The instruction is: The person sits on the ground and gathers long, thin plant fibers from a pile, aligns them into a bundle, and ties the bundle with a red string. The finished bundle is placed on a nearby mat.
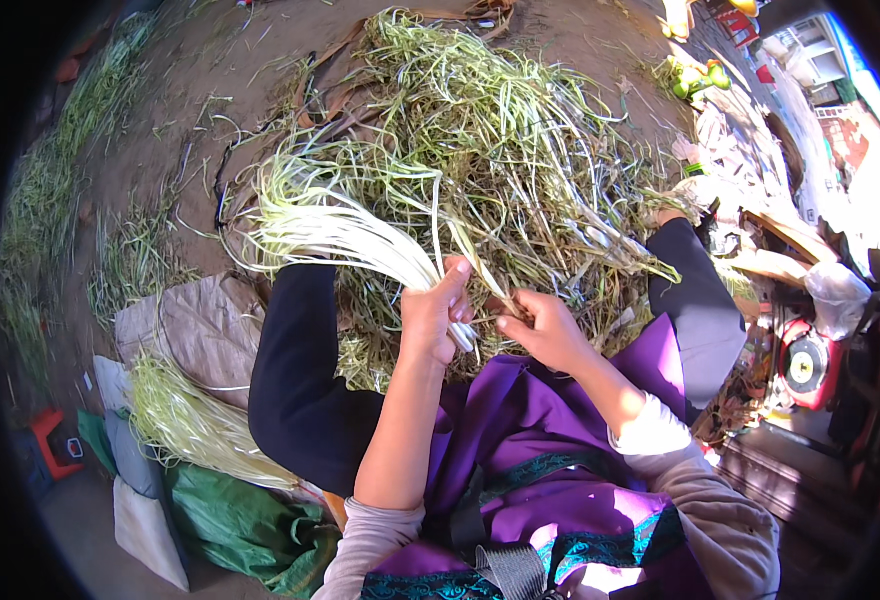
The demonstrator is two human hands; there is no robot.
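My left hand [434, 311] is closed around a bundle of long pale stalks [357, 234], whose leafy ends fan out to the left and whose white cut-looking ends poke out below my fist. To its right, my right hand [541, 326] pinches the lower end of a single yellowish stalk [473, 251] between thumb and fingers. Under and beyond both hands spreads a large tangled heap of green and dry stalks [500, 142], lying between my knees. A purple apron [552, 450] covers my lap.
At the left lie a brown sheet [199, 322], a laid-out bunch of pale stalks [199, 427] and a green woven sack [237, 517]. More greens [42, 247] cover the ground at far left. A red machine with a round dial [807, 364] and a clear plastic bag [836, 296] stand at right.
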